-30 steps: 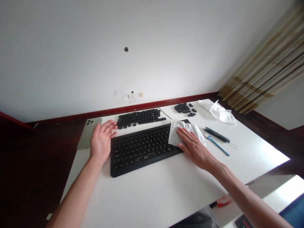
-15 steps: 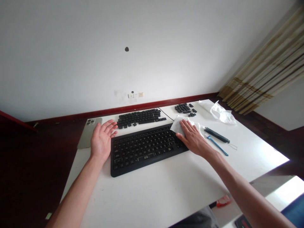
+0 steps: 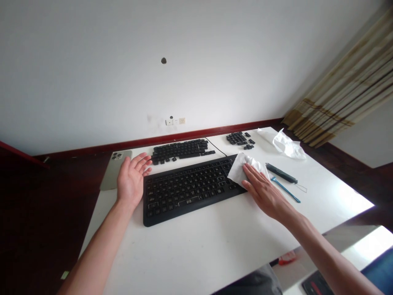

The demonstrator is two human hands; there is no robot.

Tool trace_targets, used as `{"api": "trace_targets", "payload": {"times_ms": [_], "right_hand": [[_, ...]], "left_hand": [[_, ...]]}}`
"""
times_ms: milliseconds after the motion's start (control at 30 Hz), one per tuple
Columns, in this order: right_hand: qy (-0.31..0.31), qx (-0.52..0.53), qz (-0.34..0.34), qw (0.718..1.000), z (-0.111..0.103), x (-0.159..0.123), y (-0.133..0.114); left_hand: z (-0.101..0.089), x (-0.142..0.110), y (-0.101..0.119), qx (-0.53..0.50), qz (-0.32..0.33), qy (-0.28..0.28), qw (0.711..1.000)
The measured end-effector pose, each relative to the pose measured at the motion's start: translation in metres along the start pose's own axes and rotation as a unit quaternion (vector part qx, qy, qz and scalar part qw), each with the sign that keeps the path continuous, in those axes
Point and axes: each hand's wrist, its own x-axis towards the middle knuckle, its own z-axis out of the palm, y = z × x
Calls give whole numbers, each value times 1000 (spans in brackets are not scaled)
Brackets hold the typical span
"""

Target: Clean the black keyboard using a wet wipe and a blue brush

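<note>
A black keyboard [image 3: 184,192] with its keycaps off lies on the white table. My right hand [image 3: 260,190] rests flat, fingers stretched, on a white wipe [image 3: 236,170] and presses it against the keyboard's right end. Part of the wipe hangs past the keyboard's edge, close to a blue stick-like tool [image 3: 286,190]. My left hand [image 3: 132,178] is palm up with loosely curled fingers and holds nothing. It is beside the keyboard's left end, partly in front of a phone [image 3: 112,176].
Loose black keycaps [image 3: 181,149] lie in rows behind the keyboard, with a smaller group [image 3: 236,138] to the right. A dark-handled tool with a wire loop [image 3: 281,173] and a crumpled white wrapper [image 3: 287,143] lie at the right. A cable [image 3: 216,146] runs back from the keyboard.
My right hand has slid right and slightly toward me, dragging the wipe over the keyboard's right end. The blue tool has shifted a little to the right. My left hand is nearly still.
</note>
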Motion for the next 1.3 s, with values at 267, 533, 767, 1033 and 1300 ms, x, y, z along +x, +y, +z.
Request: {"api": "trace_targets", "payload": {"times_ms": [267, 533, 767, 1033, 1300], "right_hand": [[22, -37, 3, 999, 1, -18, 4], [-9, -43, -21, 999, -13, -45, 14], [-28, -44, -15, 999, -13, -50, 11], [-11, -47, 9, 999, -6, -47, 0], [-11, -40, 30, 999, -3, -45, 2]], "left_hand": [[0, 0, 0, 1, 1, 0, 1000], [1, 0, 0, 11, 4, -1, 1000], [0, 0, 0, 8, 3, 1, 1000], [1, 0, 0, 18, 5, 2, 1000], [1, -1, 0, 9, 5, 1, 1000]]}}
